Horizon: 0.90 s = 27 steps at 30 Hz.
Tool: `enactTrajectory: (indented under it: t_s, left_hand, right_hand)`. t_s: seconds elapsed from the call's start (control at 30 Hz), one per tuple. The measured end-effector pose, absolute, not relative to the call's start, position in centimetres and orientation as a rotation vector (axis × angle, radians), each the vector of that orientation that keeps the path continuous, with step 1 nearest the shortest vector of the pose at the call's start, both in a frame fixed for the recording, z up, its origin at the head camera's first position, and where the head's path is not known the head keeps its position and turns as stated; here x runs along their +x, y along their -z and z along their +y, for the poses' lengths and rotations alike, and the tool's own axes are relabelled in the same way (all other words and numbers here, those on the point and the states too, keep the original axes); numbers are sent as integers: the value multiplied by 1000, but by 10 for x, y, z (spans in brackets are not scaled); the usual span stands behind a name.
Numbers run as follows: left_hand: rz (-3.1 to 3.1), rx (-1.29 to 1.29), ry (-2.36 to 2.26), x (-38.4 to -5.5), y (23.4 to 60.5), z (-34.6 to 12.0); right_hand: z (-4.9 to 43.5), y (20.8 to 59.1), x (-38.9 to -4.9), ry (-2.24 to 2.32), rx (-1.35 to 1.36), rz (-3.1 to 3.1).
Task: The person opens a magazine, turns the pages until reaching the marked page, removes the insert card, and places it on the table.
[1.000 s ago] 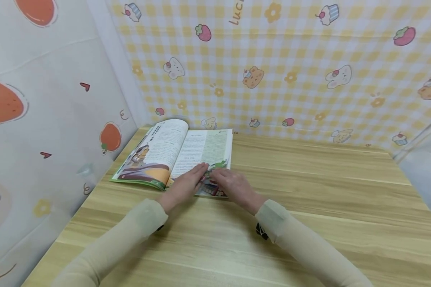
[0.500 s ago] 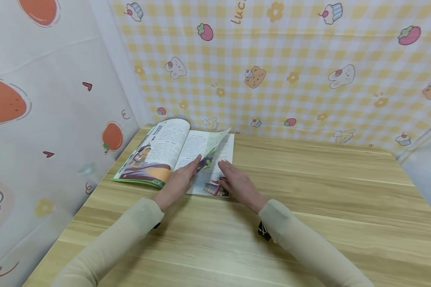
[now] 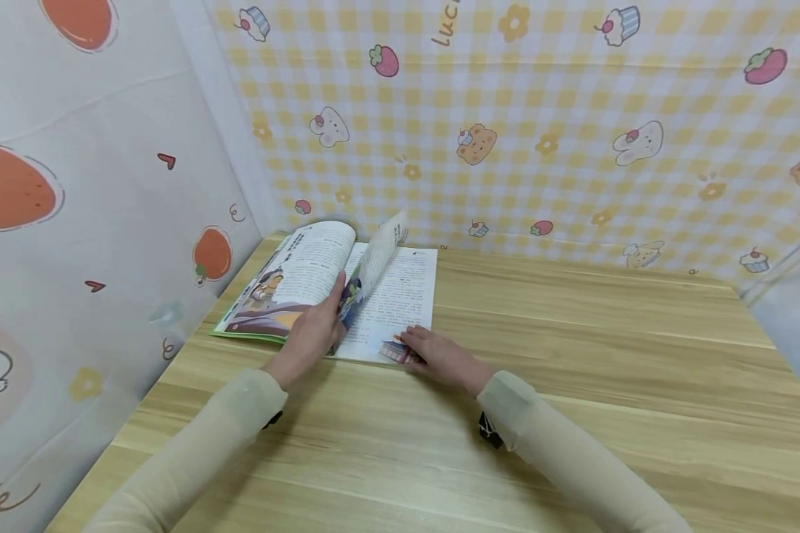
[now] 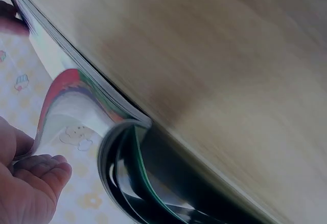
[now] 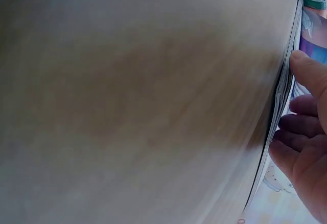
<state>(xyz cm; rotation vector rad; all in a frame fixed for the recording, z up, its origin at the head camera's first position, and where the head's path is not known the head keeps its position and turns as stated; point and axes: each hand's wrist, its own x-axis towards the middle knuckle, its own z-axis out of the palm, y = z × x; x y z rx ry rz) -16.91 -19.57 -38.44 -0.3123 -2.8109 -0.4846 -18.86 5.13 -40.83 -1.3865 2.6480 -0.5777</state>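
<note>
A magazine point(image 3: 405, 285) lies spread on the table, its left-hand pages point(image 3: 313, 265) bowed upward near the spine. One raised page point(image 3: 381, 252) stands tilted over the right half, its lower part pinched by my left hand point(image 3: 310, 333). The left wrist view shows that page point(image 4: 76, 101) curving up into the thumb and fingers of the left hand point(image 4: 30, 183). At the lower right corner, my right hand point(image 3: 443, 357) touches the magazine beside a small printed picture. In the right wrist view, the thumb of the right hand point(image 5: 306, 127) meets the page edges, fingers loosely bent.
The wooden table point(image 3: 573, 355) extends to the right and toward me. Behind it hangs a yellow checked cloth point(image 3: 540, 96) with cartoon prints. A white printed cloth point(image 3: 120, 207) closes off the left side, close to the magazine.
The page has lifted off the right half and swung leftward with my left hand, exposing the page beneath. My right hand rose off the magazine, then came down at its lower right corner.
</note>
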Motion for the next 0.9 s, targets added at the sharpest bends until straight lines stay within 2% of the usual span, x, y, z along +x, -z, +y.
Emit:
enactTrajectory:
  t_s: [0.47,0.9]
  left_hand:
    - [-2901,-84,488,-168,379,-235]
    - [-2901,119,549,-167,393,-271]
  right_hand:
    - [54,413,-193,567,-1504,2631]
    - [54,410,-193,582,-1508,2612]
